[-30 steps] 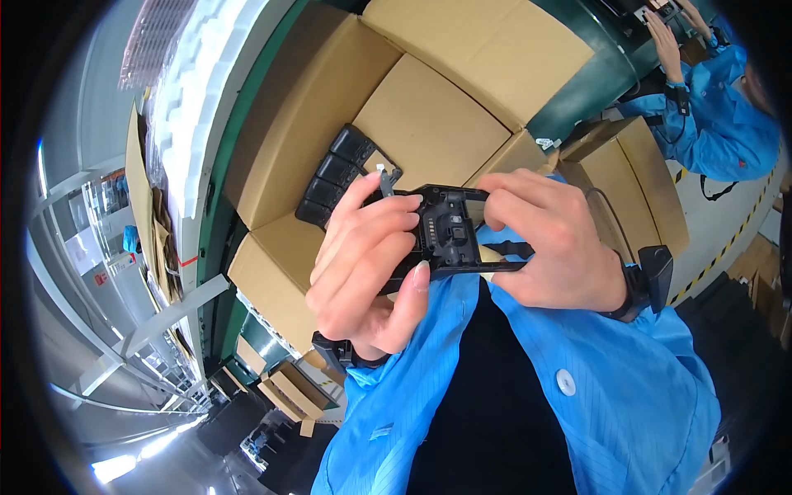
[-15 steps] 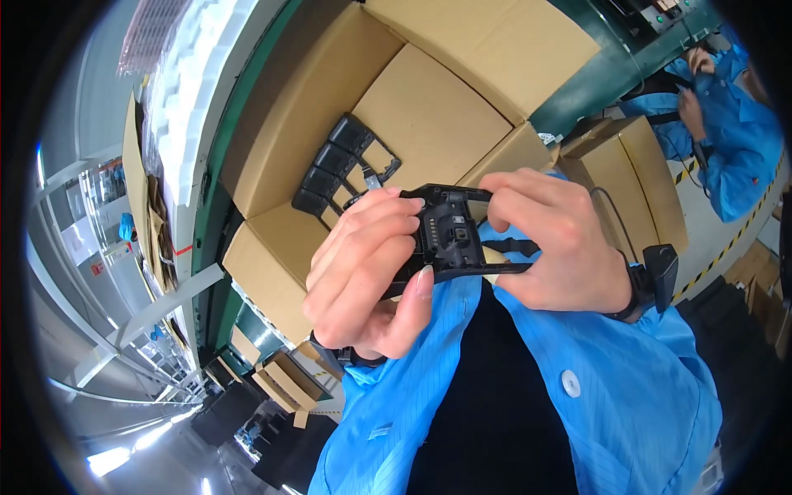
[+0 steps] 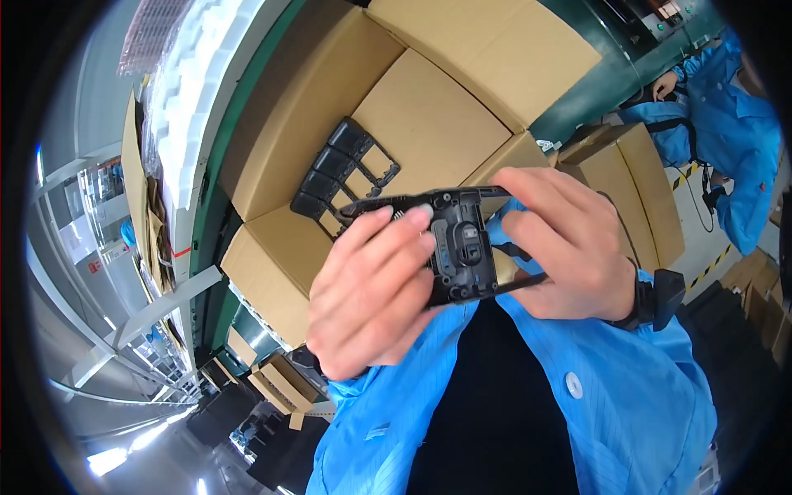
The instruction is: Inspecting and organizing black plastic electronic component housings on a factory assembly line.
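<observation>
A black plastic housing (image 3: pixel 464 285) with a frame-like open end is held up in front of my chest. Its inner face shows ribs, screw posts and a raised oval part. My left hand (image 3: pixel 367 293) is closed over the left portion, fingertips on the inner face and thumb hidden underneath. My right hand (image 3: pixel 573 247) grips the open end, fingers on the upper arm and near the lower arm; its thumb is mostly hidden. Behind the held piece, several similar black plastic housings (image 3: pixel 334 161) lie in a row inside an open cardboard box (image 3: pixel 437 111).
A second cardboard box (image 3: pixel 631 190) stands to the right. Beyond it is a co-worker in a blue smock (image 3: pixel 730 140). White plastic trays (image 3: pixel 194 91) are stacked at the left, next to flattened cardboard (image 3: pixel 153 198). A green work surface (image 3: pixel 586 95) lies behind the boxes.
The housing has turned so more of its inner face shows. My left hand has rolled over it, its thumb going out of sight. The co-worker's arms have shifted.
</observation>
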`<state>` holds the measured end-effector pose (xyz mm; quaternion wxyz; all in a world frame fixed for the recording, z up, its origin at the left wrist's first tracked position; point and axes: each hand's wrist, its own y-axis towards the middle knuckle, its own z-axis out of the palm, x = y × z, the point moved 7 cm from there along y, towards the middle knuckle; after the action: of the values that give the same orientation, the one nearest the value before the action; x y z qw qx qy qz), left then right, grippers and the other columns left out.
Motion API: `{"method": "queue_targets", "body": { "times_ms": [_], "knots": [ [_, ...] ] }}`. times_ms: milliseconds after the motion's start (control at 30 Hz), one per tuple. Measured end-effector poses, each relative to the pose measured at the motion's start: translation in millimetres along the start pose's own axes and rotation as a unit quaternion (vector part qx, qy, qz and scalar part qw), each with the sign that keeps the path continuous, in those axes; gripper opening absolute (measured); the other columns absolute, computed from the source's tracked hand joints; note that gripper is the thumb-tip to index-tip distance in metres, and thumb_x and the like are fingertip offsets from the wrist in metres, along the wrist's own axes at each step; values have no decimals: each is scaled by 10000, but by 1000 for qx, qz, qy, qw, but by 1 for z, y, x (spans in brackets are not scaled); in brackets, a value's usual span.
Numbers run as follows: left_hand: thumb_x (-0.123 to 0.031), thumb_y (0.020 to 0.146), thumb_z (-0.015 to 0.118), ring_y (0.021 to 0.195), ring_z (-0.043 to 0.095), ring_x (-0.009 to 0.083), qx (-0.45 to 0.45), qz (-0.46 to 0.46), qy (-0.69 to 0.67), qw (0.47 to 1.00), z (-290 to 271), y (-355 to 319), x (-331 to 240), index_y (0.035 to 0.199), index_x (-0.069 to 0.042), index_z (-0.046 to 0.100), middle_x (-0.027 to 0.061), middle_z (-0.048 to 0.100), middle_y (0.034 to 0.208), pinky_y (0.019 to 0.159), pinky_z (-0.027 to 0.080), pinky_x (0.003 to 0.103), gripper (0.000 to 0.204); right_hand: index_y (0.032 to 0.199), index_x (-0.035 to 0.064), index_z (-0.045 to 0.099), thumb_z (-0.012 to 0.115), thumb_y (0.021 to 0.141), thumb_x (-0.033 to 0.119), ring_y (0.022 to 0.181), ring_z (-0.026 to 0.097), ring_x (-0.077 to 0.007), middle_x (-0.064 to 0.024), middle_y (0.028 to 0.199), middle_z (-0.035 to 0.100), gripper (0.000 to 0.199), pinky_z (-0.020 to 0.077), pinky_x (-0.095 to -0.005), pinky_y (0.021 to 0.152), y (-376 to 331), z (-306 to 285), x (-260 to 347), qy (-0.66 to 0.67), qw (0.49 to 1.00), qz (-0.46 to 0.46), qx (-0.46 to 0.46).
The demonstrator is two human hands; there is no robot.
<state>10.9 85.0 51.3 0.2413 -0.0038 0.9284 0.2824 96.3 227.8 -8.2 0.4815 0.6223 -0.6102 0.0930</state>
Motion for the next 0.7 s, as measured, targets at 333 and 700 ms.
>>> {"method": "queue_targets", "body": {
  "times_ms": [333,700],
  "knots": [
    [-40,714,709,985,739,387,-46,59,236,969,0,-11,-30,771,16,646,172,726,923,836,595,539,102,682,18,390,702,803,67,565,623,-308,-85,600,414,337,557,-713,849,-16,-45,53,126,967,-141,-169],
    [-23,689,731,990,743,363,-32,78,233,969,6,-7,-30,768,-8,657,141,725,922,850,587,522,109,594,43,345,699,700,-36,489,260,-160,-20,582,229,378,612,-670,818,-6,-9,68,124,966,-204,-98]
  ]
}}
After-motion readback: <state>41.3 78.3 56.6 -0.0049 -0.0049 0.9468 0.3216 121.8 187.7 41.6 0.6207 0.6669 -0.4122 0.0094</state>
